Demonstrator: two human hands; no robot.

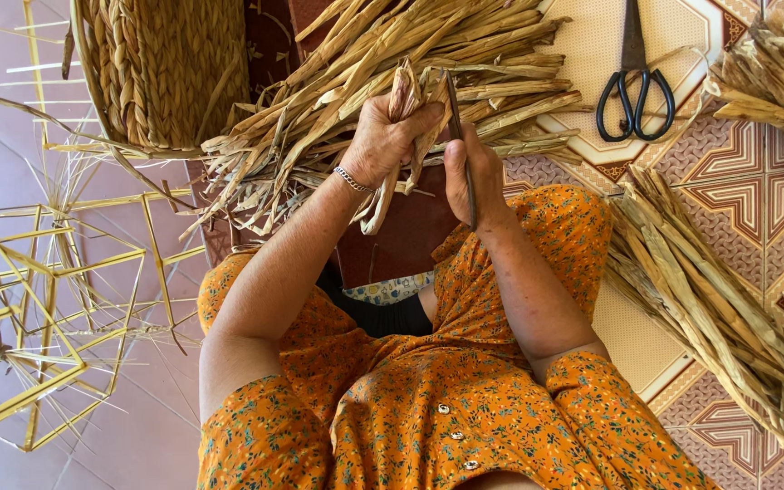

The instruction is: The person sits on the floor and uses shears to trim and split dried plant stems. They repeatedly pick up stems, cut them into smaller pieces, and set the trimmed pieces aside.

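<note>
The left hand [381,141] is clenched around a folded dried leaf strip [407,91]; the right hand [466,168] pinches a thin dark tool [458,136] beside it. The strip looks light, stiff, brittle, best gripped near its fold. Behind lies the leaf bundle [392,63] on the floor [737,172], with scissors [635,91].

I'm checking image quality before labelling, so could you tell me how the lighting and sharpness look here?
Head view: even, soft daylight, no glare; left hand, right hand and dried leaves are sharp, scissors crisp; faint shadows beneath the bundles, slight wide-angle stretching at the edges.
</note>
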